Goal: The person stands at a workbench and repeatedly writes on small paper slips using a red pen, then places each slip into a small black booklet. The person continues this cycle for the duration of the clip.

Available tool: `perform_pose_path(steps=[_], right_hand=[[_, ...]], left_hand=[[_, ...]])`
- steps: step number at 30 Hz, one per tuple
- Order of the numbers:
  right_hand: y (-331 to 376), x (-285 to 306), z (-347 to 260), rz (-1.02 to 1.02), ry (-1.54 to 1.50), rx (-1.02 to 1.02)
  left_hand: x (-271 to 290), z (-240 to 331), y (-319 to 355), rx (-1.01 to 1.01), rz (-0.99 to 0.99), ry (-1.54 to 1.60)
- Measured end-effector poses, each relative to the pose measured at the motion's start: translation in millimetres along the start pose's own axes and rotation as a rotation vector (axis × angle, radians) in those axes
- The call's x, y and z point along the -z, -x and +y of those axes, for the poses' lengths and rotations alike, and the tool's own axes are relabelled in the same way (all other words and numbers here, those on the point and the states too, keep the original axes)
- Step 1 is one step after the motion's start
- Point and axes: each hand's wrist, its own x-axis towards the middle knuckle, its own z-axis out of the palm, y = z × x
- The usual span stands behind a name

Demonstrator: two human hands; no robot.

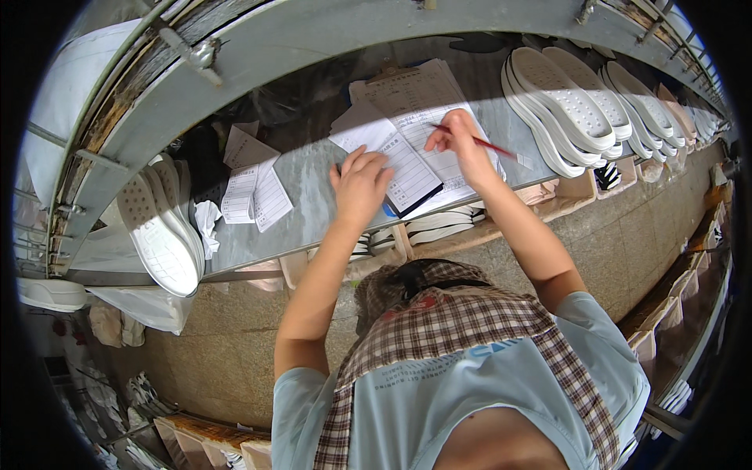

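My right hand (464, 149) grips a thin dark-red pen (495, 146) over a clipboard (389, 71) loaded with printed sheets (446, 88). Handwriting shows on the upper sheet near the pen. Fingers spread, my left hand (362, 180) lies at the left edge of a small form pad (409, 174), which rests on top of the larger sheets. Another white slip (362, 125) sits just above that hand, partly in shadow. What lies under the left palm is hidden.
Loose forms (254, 192) and a crumpled white paper (207, 225) lie to the left on the grey shelf (309, 200). White shoe soles (160, 227) stand at the left end, with more stacked soles (560, 102) at the right. Bins (439, 227) holding soles sit below the shelf edge.
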Motion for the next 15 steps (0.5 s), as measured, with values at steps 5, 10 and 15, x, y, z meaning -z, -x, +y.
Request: perform_pose_path(steps=[5, 10, 15], right_hand=[[-22, -28, 30, -0.082, 0.074, -0.194], [-18, -24, 57, -0.088, 0.366, -0.038], [-15, -22, 64, -0.072, 0.451, 0.058]], left_hand=[[-6, 3, 1, 0.027, 0.027, 0.006], [-4, 4, 0, 0.006, 0.050, -0.021], [-6, 3, 1, -0.005, 0.064, -0.020]])
